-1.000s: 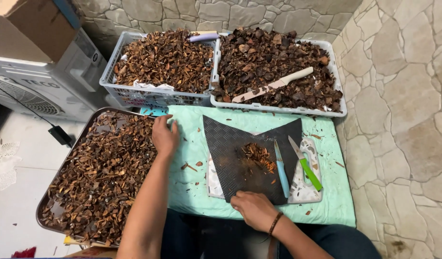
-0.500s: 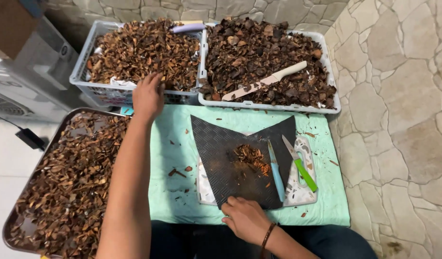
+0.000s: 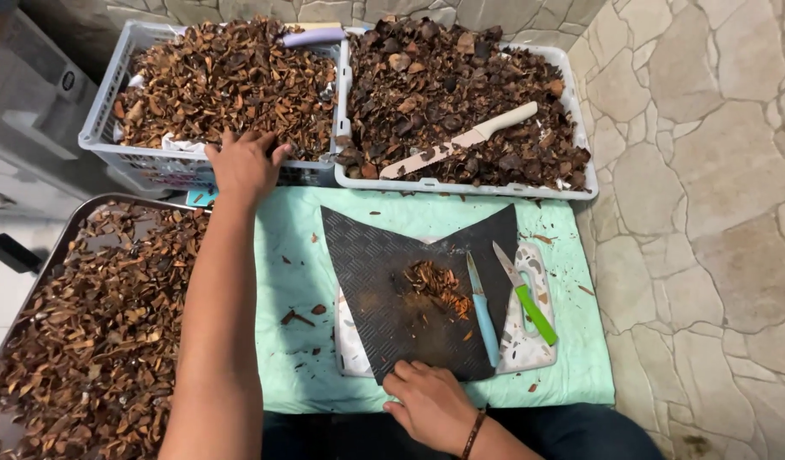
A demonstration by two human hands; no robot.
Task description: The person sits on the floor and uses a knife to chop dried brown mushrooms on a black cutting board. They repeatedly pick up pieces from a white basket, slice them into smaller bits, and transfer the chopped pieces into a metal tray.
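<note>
A stone-tiled floor surrounds a green cloth. At twelve o'clock stand two baskets: the left basket holds brown chips, the right basket darker pieces and one white knife. The left hand rests on the left basket's rim, fingers spread and holding nothing. The right hand, at six o'clock, pins the black mat, apparently steadying it. Two knives, blue and green, lie handy beside a small chip pile.

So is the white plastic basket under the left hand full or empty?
Full: the white plastic basket holds brown chips heaped to its rim, and the left hand rests on them.
</note>
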